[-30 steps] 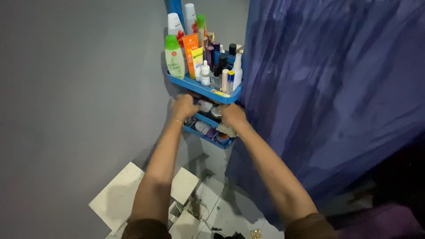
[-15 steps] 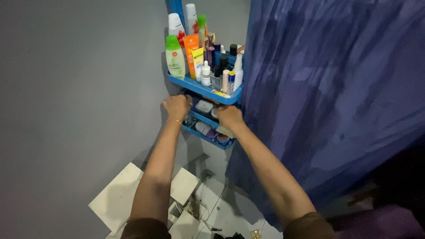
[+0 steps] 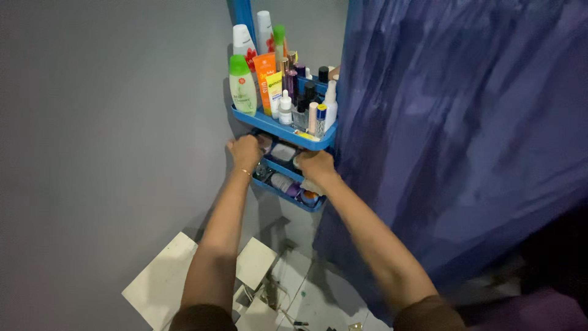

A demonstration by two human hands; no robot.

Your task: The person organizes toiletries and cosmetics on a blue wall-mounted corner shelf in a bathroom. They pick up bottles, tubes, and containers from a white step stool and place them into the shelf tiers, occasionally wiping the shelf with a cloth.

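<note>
A blue three-tier rack hangs in the wall corner. Its top shelf (image 3: 277,126) is packed with bottles, among them a green-capped bottle (image 3: 242,89) and an orange tube (image 3: 265,76). My left hand (image 3: 245,152) is curled into a fist at the left end of the middle shelf (image 3: 283,167). At that shelf's right end my right hand (image 3: 315,165) is curled too, its fingers hidden under the top shelf. A pale flat case (image 3: 283,151) lies between the two hands. The bottom shelf (image 3: 288,197) holds small jars.
A blue curtain (image 3: 459,122) hangs right beside the rack and brushes my right arm. A grey wall (image 3: 110,122) fills the left. Below on the floor lie white boards (image 3: 162,282) and some wires and clutter.
Both hands have moved apart from the shelf's middle to its two ends, the left one most. The view has tilted slightly, so the rack sits a bit lower in frame.
</note>
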